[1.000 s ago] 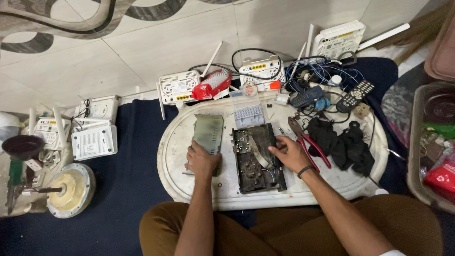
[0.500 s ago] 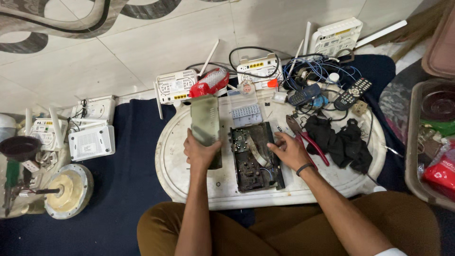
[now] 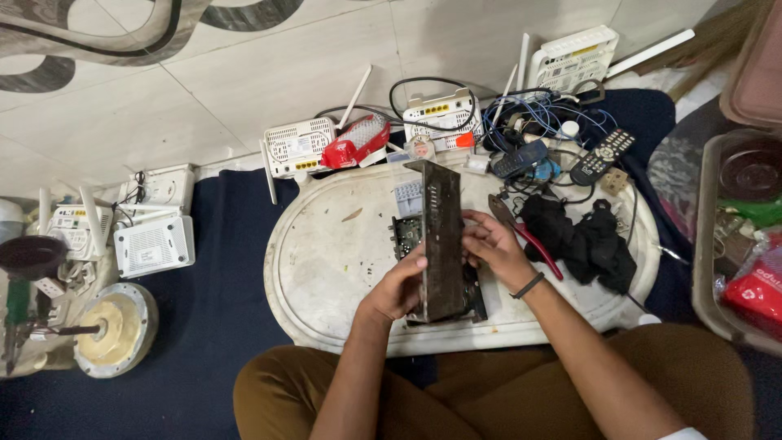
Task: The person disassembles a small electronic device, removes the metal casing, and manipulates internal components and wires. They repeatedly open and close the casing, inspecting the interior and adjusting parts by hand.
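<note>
My left hand (image 3: 399,289) and right hand (image 3: 497,248) both clasp a dull grey metal cover plate (image 3: 442,236), long and flat with a row of small holes, tilted up on edge over the dark circuit chassis (image 3: 407,236) on the scuffed white oval tray (image 3: 326,261). Just right of my right hand lie red-handled pliers (image 3: 525,236) and crumpled black cloth (image 3: 582,240). Beyond my fingers sits a shiny red packet (image 3: 354,143) between white plastic routers (image 3: 297,147).
</note>
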